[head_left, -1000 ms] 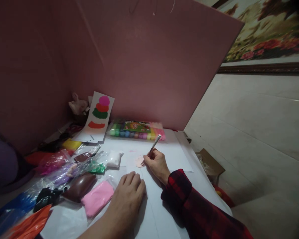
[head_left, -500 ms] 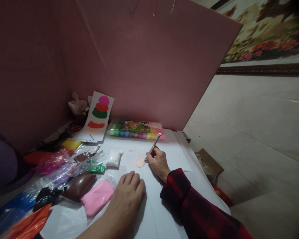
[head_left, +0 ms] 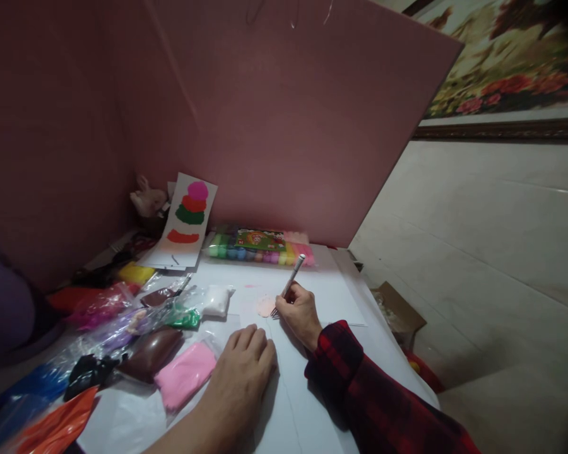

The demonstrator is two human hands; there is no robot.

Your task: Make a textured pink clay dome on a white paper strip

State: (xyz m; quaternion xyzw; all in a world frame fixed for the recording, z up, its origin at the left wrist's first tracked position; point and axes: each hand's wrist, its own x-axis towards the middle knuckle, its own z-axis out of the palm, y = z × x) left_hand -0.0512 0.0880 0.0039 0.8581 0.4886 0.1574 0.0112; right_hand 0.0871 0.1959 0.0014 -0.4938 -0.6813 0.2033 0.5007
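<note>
My right hand (head_left: 300,313) is closed around a slim fork (head_left: 294,271) with a pale, banded handle that slants up and away. Its dark tines touch the right edge of a flat, roundish peach clay patch (head_left: 266,306) on the white paper (head_left: 331,296). My left hand (head_left: 247,359) lies palm down on the sheet nearer to me, fingers extended and holding nothing. Just left of it is a bag of pink clay (head_left: 187,376). A bag of white clay (head_left: 216,301) lies beyond, left of the peach patch.
More bagged clay fills the left side, including brown (head_left: 154,354), green (head_left: 184,316) and orange (head_left: 61,422). A card with coloured shapes (head_left: 189,217) leans at the back beside a multicoloured clay pack (head_left: 260,246). A cardboard box (head_left: 400,312) stands below the table's right edge.
My right hand and the fork have shifted slightly left and toward me, so the tines are now at the patch's lower right edge. My left hand has stayed put.
</note>
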